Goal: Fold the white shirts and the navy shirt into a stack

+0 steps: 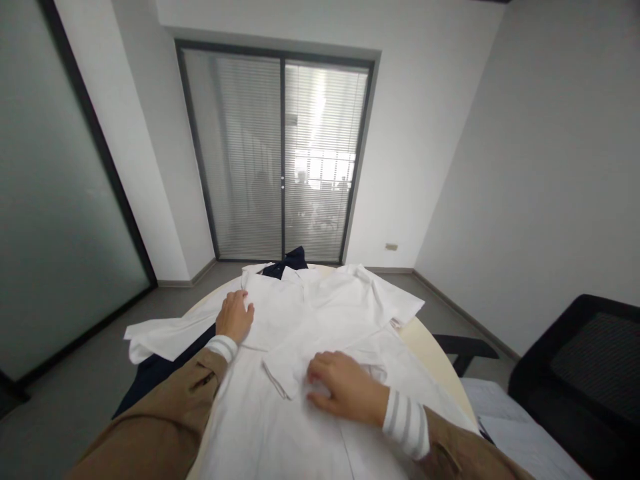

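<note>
A white shirt (330, 300) lies spread on a round pale table, one short sleeve (281, 370) folded inward across its body. My left hand (235, 319) rests on the shirt's left edge, its fingers stretched out and holding nothing. Just right of the folded sleeve, my right hand (345, 388) hovers over or touches the white cloth, which I cannot tell. Its fingers are slightly bent, the thumb is apart, and no cloth shows between them. More white cloth (165, 333) hangs past the table's left side, with dark navy cloth (150, 373) below it.
Bare tabletop (430, 353) shows along the right rim. A black office chair (580, 373) stands close on the right, with pale cloth or paper (515, 420) on its seat. Dark navy cloth (295, 259) sticks up at the far edge. Beyond are glass doors (283, 160) with blinds.
</note>
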Demonstrator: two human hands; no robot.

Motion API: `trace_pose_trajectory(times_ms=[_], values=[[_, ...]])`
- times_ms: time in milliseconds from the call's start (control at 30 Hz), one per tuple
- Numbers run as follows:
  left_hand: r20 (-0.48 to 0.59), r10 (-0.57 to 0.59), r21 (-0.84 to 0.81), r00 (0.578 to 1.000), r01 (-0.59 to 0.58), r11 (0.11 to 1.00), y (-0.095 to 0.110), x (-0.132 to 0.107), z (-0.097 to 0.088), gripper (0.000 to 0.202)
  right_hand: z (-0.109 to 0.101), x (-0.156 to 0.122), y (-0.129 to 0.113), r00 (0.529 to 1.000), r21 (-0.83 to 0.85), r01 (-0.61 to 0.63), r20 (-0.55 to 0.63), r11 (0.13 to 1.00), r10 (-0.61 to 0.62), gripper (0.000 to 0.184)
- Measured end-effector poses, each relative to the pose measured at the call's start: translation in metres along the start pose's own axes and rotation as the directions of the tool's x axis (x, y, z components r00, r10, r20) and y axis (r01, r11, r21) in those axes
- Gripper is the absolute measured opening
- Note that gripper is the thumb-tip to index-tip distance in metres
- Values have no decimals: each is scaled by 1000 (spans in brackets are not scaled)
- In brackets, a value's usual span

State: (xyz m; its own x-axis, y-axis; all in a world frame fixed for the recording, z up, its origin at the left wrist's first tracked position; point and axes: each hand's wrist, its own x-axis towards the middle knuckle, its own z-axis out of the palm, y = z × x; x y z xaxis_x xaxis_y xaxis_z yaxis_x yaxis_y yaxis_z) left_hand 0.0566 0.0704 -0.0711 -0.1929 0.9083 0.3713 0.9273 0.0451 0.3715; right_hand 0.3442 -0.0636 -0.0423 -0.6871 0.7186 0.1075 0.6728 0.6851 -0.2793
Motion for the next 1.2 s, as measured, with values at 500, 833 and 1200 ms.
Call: trace_pose_trajectory(times_ms=[500,833,1200], values=[[373,312,-204,874,-250,946,42,-74,30,24,-17,-58,168,802,32,-595,81,803,592,21],[470,241,-572,849,85,816,29,-54,18,36,0,-77,199,628,146,-712,-304,687,716,20],[675,330,-365,660,-89,927,8,-56,7,28,7,-68,190,599,80,-741,-371,667,710,17]])
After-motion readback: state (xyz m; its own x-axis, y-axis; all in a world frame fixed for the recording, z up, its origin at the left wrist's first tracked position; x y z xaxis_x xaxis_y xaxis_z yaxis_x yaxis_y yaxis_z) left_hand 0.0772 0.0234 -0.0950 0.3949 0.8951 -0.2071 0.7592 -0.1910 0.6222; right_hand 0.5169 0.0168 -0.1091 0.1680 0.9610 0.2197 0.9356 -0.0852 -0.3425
